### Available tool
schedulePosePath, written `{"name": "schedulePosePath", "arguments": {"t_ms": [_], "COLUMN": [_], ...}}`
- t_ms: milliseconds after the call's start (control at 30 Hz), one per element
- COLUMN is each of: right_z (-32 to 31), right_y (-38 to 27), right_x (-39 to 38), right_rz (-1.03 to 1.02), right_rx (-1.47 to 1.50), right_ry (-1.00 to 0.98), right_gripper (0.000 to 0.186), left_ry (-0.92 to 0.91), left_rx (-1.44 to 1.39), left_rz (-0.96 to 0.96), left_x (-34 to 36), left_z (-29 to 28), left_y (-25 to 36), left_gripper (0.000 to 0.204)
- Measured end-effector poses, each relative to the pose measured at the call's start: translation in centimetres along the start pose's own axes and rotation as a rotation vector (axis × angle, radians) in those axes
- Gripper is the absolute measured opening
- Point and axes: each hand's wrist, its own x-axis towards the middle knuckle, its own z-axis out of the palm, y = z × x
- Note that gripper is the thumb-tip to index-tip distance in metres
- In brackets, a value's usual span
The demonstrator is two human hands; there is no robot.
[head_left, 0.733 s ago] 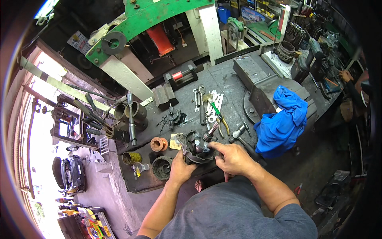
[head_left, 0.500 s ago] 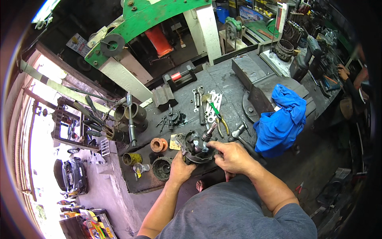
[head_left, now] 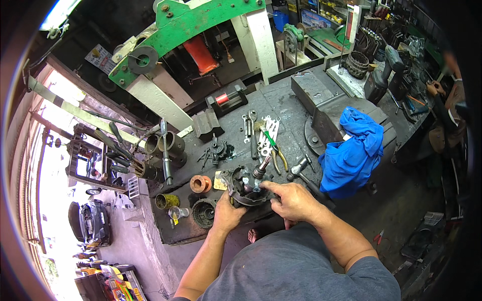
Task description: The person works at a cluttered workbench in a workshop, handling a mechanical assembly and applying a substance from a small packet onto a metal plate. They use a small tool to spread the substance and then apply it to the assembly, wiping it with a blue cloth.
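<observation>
I stand at the dark workbench (head_left: 281,108) and I hold a dark round machine part (head_left: 244,186) at its near edge, close to my body. My left hand (head_left: 227,213) is closed around the lower left side of this part, at about 7 o'clock of it, and carries it from below. My right hand (head_left: 293,200) comes from 4 o'clock; the fingers (head_left: 266,185) are bent and press on the top of the part, just under the short ribbed shaft (head_left: 261,169) that stands out at 1 o'clock. Whether these fingers pinch some small piece there I cannot tell, because they cover the place.

At 9 o'clock of the part, just beside it, stands an orange ring (head_left: 200,183), and at 8 o'clock lies a dark round housing (head_left: 203,212) with a brass-coloured cup (head_left: 166,201) farther left. At 12 o'clock, a little apart, lie white flat wrenches (head_left: 266,133) in a row, with pliers with green and yellow handles (head_left: 274,145) across them. A hammer (head_left: 300,168) lies at 2 o'clock, near my right hand. A blue cloth (head_left: 351,150) hangs over the bench edge at 3 o'clock, beside a heavy grey vise (head_left: 321,95). Behind the bench, at 11 o'clock, rises a green and white press frame (head_left: 201,25).
</observation>
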Motion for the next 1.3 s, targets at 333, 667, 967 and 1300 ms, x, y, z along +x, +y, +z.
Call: {"name": "schedulePosePath", "arguments": {"t_ms": [333,667,967,1300], "right_z": [2.3,4.7,5.2,5.4], "right_y": [1.6,1.5,1.4,1.6], "right_x": [-0.6,-1.6,-1.7,-1.6], "right_rz": [-0.237,-0.254,-0.281,-0.288], "right_rx": [-0.257,-0.508,-0.478,-0.443], "right_ry": [0.149,0.198,0.243,0.223], "right_gripper": [0.059,0.073,0.073,0.069], "left_ry": [-0.011,-0.018,-0.002,-0.016], "left_rx": [0.000,-0.010,-0.015,0.011], "left_rz": [-0.004,0.003,0.017,-0.008], "left_x": [0.0,-0.1,-0.2,-0.1], "left_z": [0.0,-0.1,0.0,0.2], "left_y": [-0.4,-0.2,-0.4,-0.5], "left_gripper": [0.070,0.070,0.069,0.074]}}
